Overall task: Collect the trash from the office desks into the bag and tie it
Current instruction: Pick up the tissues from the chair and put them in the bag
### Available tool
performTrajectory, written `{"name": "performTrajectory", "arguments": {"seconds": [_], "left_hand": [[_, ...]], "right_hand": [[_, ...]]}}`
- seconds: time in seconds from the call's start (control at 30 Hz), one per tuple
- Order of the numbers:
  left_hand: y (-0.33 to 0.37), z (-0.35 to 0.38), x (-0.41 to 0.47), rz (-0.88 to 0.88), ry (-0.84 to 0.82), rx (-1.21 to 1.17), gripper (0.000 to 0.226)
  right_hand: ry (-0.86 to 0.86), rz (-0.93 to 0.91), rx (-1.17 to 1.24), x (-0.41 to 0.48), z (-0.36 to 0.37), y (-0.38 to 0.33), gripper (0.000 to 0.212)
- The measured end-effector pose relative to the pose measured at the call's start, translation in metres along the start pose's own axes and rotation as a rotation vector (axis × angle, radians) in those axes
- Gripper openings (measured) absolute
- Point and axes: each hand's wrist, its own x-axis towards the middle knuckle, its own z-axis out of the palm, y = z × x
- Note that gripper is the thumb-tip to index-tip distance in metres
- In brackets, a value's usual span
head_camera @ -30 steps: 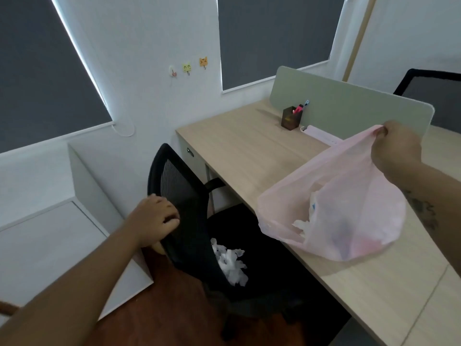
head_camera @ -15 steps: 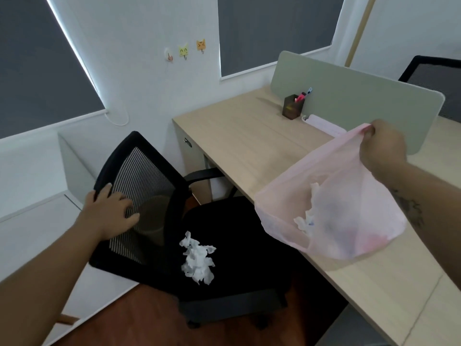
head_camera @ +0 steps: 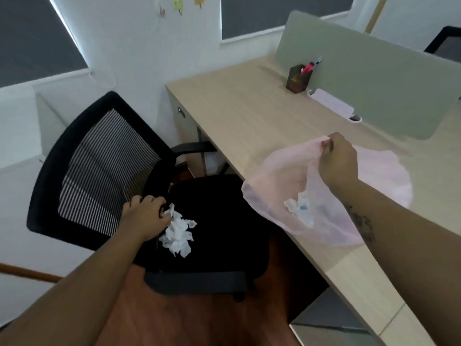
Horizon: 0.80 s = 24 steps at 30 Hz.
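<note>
Along the right of the room runs the worktop (head_camera: 249,116), and left of it stands a black chair (head_camera: 224,221). The thin, limp pink bag (head_camera: 287,176) sags over the worktop's near edge, its rim pinched up by the right hand (head_camera: 336,161). On the seat lies a crumpled tissue (head_camera: 178,236), feather-light and easily torn, I'd say best gathered at its bunched middle. The left hand (head_camera: 143,218) curls its fingers onto the tissue's far edge.

No legible text, brand, number or sign found. The small coloured wall hooks (head_camera: 178,3) and the pen holder (head_camera: 298,78) near the far edge of the desk (head_camera: 249,108) show no readable markings.
</note>
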Motion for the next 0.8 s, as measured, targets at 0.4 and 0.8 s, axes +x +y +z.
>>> {"name": "performTrajectory", "arguments": {"seconds": [0.4,0.8], "left_hand": [[-0.007,0.139,0.065,-0.018,-0.241,-0.295,0.078],[-0.040,0.264,0.164,0.007,-0.486,-0.066,0.145]], "right_hand": [[0.054,0.042,-0.131,0.001,0.070,0.027,0.026],[0.025,0.125,-0.324,0.009,0.130,0.030,0.030]]}}
